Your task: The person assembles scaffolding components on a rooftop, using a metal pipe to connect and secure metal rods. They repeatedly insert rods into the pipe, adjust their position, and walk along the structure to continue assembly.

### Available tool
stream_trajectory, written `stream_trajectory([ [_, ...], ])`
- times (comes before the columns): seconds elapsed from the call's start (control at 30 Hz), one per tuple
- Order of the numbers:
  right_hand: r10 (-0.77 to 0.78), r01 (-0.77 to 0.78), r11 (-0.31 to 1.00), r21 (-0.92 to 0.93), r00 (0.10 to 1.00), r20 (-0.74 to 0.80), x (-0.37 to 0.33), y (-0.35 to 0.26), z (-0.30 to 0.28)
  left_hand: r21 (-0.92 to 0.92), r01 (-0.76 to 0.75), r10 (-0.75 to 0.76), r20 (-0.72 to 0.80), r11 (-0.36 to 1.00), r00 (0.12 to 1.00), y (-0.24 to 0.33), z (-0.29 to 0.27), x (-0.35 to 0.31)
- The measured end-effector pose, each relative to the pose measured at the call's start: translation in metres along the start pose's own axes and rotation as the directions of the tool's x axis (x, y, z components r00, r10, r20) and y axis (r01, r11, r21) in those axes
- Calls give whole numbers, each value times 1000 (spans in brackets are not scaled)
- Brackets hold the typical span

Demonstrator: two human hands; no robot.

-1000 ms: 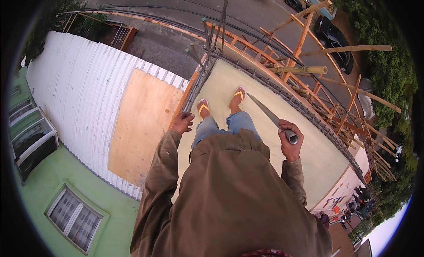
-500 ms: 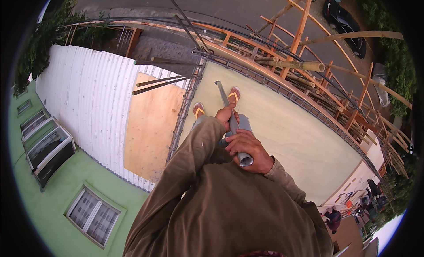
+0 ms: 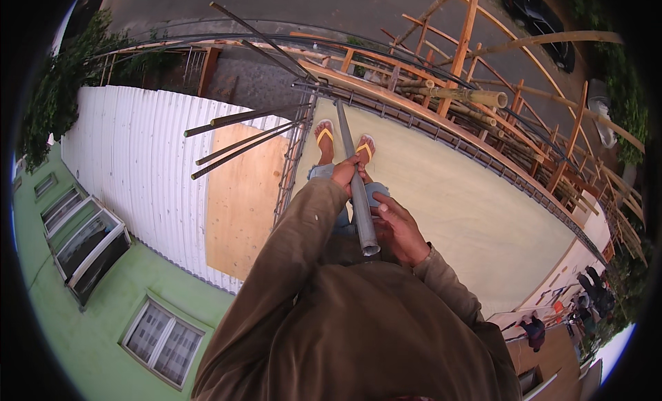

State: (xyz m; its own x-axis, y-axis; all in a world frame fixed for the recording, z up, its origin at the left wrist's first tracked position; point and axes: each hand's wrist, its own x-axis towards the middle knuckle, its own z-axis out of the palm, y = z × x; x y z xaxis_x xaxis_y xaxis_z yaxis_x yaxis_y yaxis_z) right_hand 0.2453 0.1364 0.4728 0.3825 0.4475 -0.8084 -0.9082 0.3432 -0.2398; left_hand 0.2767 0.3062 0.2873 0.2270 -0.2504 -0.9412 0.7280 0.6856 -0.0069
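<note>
A long grey metal pipe (image 3: 361, 211) slants away from my body, its hollow near end in front of my chest. My left hand (image 3: 347, 173) is closed round its middle. The pipe's far end reaches the corner of a rebar cage (image 3: 429, 131) along the slab's far edge; whether they touch, I cannot tell. Just right of the pipe's near part, my right hand (image 3: 403, 230) is open, fingers stretched and thumb side up, with no grip on the pipe. My feet, in yellow-strapped flip-flops (image 3: 365, 150), stand beyond my hands on the pale plywood deck (image 3: 448, 222).
Upright rebar rods (image 3: 241, 144) jut over the left edge, above white corrugated roofing (image 3: 138, 166) and a plywood sheet (image 3: 241, 194). Bamboo and timber scaffolding (image 3: 476, 97) lines the far right edge. A green building (image 3: 89, 284) stands left. Other people (image 3: 534, 332) are at the lower right.
The pipe's far end has moved away to the rebar corner. My right hand has let go of the pipe and opened. My left foot has stepped forward beside the right.
</note>
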Motion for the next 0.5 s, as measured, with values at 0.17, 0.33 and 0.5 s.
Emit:
stream_trajectory([
  [0.17, 248, -235, 937, 259, 969, -19, 35, -6, 38, 5, -24, 24, 20, 1000, 1000, 10, -3, 27],
  [0.33, 244, -240, 970, 44, 950, -196, 66, 2, 47, -61, 24, -21, 47, 998, 999, 23, -12, 36],
  [0.5, 182, -249, 930, -271, 951, -248, 78, -10, 62, -151, 202, -184, 130, 968, 974, 43, -24, 45],
])
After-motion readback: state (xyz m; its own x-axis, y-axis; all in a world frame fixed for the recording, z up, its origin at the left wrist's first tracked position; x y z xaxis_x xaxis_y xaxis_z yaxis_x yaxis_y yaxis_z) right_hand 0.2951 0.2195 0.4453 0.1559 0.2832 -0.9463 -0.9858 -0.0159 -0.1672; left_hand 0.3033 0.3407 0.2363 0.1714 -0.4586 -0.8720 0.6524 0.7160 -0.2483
